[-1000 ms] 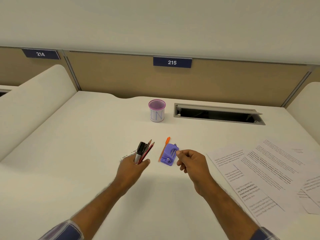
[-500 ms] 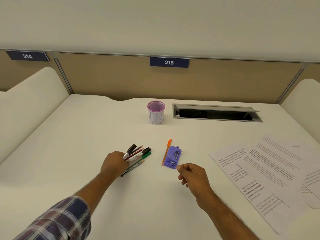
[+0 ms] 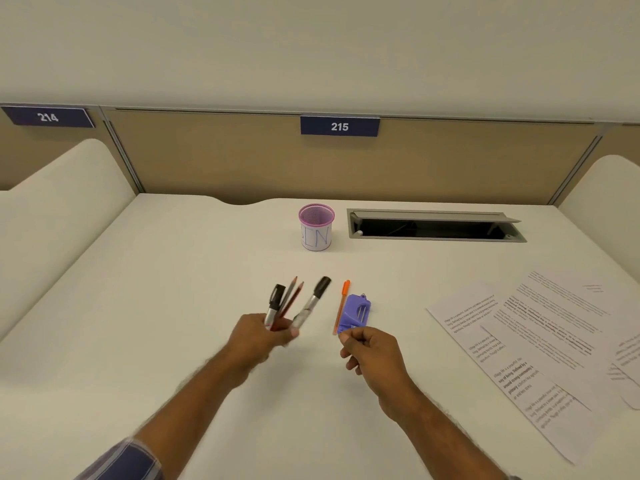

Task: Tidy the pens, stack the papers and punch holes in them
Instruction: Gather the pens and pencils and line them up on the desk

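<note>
fingers of the left hand (image 3: 258, 336) curl around a bundle of pens (image 3: 294, 304), gripping their lower ends so the tips fan upward and away: two black-capped markers and two thin red pencils. the bundle is lifted above the white desk (image 3: 145, 306). the right hand (image 3: 369, 348) sits just to the right, fingers curled with thumb and forefinger pressed together; whether it pinches anything cannot be told. right beyond its fingertips lies a purple hole punch (image 3: 356, 311) flat on the desk, with an orange pen (image 3: 342, 304) lying along its left side, touching or nearly so. farther back stands a pink mesh pen cup (image 3: 316, 227), upright, beside a grey cable slot (image 3: 434, 226). printed papers (image 3: 540, 344) lie spread and overlapping at the right edge of the desk, well apart from both hands.
</note>
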A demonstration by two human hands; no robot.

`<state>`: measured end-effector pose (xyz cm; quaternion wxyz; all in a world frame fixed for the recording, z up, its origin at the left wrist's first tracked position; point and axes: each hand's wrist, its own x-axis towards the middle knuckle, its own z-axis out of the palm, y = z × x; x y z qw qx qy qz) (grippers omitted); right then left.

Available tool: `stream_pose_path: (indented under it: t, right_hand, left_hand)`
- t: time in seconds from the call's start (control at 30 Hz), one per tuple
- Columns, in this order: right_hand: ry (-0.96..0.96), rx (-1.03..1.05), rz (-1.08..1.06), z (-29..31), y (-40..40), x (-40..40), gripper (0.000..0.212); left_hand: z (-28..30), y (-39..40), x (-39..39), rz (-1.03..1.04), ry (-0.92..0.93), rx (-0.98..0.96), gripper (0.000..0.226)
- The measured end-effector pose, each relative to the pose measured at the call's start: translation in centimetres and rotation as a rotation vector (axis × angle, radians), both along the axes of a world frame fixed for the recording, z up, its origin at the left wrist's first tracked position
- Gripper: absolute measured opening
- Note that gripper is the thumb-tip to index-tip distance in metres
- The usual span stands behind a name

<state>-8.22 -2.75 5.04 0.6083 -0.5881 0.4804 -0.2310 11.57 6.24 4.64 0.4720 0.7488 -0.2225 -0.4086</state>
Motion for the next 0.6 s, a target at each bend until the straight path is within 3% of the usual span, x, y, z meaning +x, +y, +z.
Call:
stream_pose_path:
  t: [0.27, 0.33, 0.47, 0.6]
  right_hand:
    - [-0.147, 0.021, -0.009, 1.5, 1.6, 2.9, 0.007]
    - [-0.182, 0.007, -0.033, 1.6, 1.7, 3.0, 0.007]
    - [-0.205, -0.059, 0.005, 1.7, 2.2, 3.4, 0.013]
    - [-0.148, -0.175, 0.122, 1.6, 3.4, 4.8, 0.025]
  left_hand:
    - [1.0, 1.6, -4.6, -0.221, 0.223, -0.083, 0.011]
    - [0.8, 1.7, -4.6, -0.159, 0.238, -0.087, 0.019]
    - [0.6, 1.4, -3.9, 0.084, 0.441, -0.163, 0.032]
    - [0.5, 1.2, -3.9, 0.034, 0.472, -0.169, 0.054]
